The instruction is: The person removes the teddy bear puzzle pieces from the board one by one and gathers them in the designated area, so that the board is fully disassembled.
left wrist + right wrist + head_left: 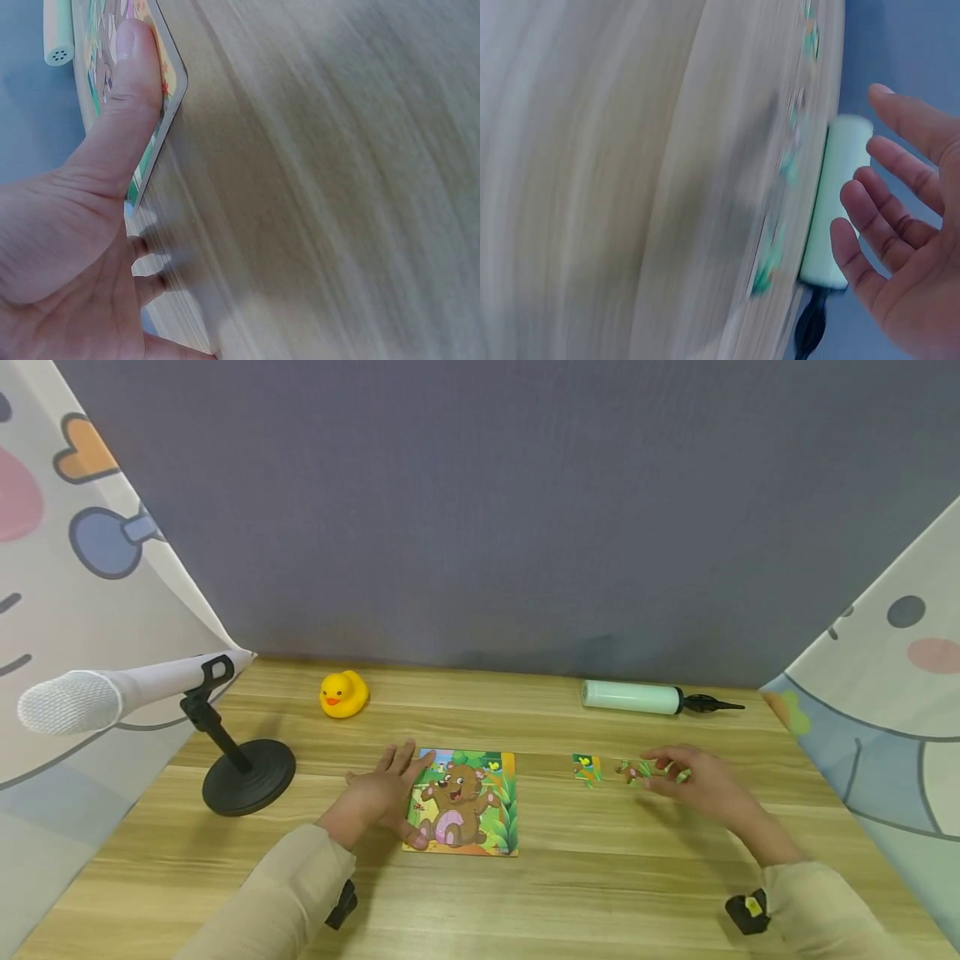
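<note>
A square bear jigsaw puzzle (pixel 459 806) lies flat on the wooden table. My left hand (pixel 378 797) is spread at its left side; in the left wrist view the thumb (pixel 139 64) rests on the picture near a corner, the other fingers beyond the edge. To the right lie loose puzzle pieces: a green and orange group (pixel 587 768) and brown and green pieces (pixel 633 771). Above the rightmost pieces hovers my right hand (pixel 701 787), its fingers loosely bent. The right wrist view shows nothing between those fingers (pixel 889 199), with blurred pieces (pixel 769 262) below.
Behind the pieces lies a mint-green hand pump (pixel 632 697) with a black nozzle. A yellow rubber duck (pixel 344 694) sits behind the puzzle. At the left, a white microphone (pixel 112 693) leans out on a black stand (pixel 250 777). A grey panel (pixel 480 527) closes the back.
</note>
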### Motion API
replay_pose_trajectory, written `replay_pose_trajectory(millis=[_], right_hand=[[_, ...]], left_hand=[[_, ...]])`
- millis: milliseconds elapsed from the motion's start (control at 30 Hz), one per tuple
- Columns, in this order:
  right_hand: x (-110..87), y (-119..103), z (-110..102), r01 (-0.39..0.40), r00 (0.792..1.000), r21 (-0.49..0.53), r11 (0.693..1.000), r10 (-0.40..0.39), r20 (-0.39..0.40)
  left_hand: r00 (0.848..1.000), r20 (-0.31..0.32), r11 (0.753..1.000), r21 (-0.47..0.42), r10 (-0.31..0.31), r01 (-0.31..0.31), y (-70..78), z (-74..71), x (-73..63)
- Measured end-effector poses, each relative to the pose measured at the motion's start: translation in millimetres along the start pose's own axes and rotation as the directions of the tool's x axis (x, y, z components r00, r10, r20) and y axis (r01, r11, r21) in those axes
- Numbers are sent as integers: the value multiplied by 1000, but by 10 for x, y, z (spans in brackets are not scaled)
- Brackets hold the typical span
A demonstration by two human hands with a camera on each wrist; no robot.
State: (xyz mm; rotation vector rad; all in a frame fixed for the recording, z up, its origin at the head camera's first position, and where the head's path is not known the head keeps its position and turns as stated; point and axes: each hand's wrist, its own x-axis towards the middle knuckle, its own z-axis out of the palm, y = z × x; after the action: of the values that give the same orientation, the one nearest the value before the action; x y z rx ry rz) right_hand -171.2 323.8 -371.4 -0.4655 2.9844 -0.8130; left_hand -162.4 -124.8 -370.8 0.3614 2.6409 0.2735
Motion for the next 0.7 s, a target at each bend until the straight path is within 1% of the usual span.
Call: replay_pose_trajectory(millis=[167,367,533,600,700], right_hand=[[58,-232,118,27,999,77,997,-25,-23],[146,-460,238,27,999,178,984,-20,-38],[208,-599,342,5,1000,285,959,-2,-9],[236,-657,386,-6,1000,312,950,3,9],[288,-760,465,-19,1000,319,947,12,25]], left_hand=[[1000,2,1000,-2,-3,3,1,1,-3],[1000,1,1000,4,-3,3,-2,3,-2],[1000,7,1000,6,-5,5,4,-5,0],[1000,9,1000,4,-6,6,5,-7,0],[1000,8,1000,-4,-6,6,4,-8,0]])
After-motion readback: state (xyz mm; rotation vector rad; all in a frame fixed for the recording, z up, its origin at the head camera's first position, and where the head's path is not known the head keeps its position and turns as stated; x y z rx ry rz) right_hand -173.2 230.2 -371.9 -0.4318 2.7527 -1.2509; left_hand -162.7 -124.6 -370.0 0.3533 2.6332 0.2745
